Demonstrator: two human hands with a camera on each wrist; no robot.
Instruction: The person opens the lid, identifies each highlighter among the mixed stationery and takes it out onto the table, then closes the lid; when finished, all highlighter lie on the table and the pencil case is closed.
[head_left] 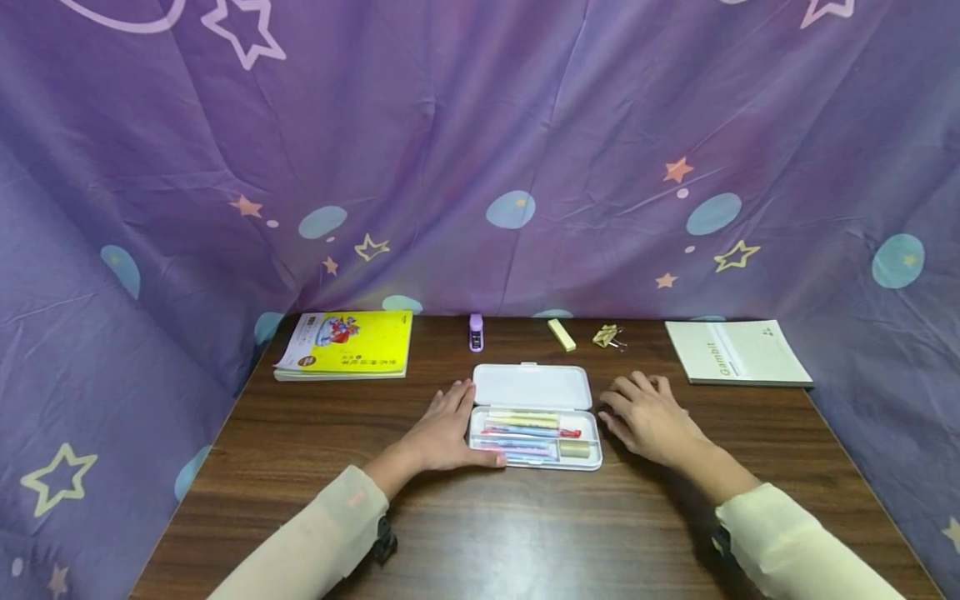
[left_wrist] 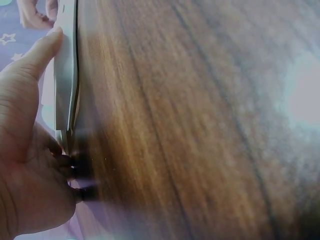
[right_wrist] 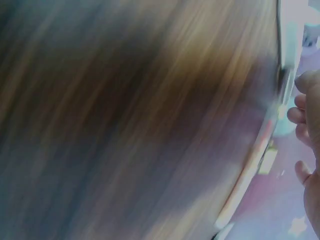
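A white pencil case [head_left: 531, 387] lies on the table with its lid folded back. Inside are several slim pens [head_left: 521, 422], one with a red end, and a small tan block [head_left: 574, 449] at the lower right. My left hand [head_left: 446, 429] rests against the case's left end, its straight thumb lying on the front edge and its fingers along the left side; the left wrist view shows that thumb [left_wrist: 44, 52] on the rim. Just off the right end, my right hand [head_left: 648, 419] is loosely bent near the table; whether it touches the case, I cannot tell.
Along the back stand a purple stapler [head_left: 476, 332], a pale yellow bar [head_left: 561, 335] and gold binder clips [head_left: 607, 336]. Yellow-covered books [head_left: 367, 342] lie at the back left, a pale notebook [head_left: 738, 352] at the back right. A purple curtain [head_left: 480, 150] hangs around the table [head_left: 525, 533].
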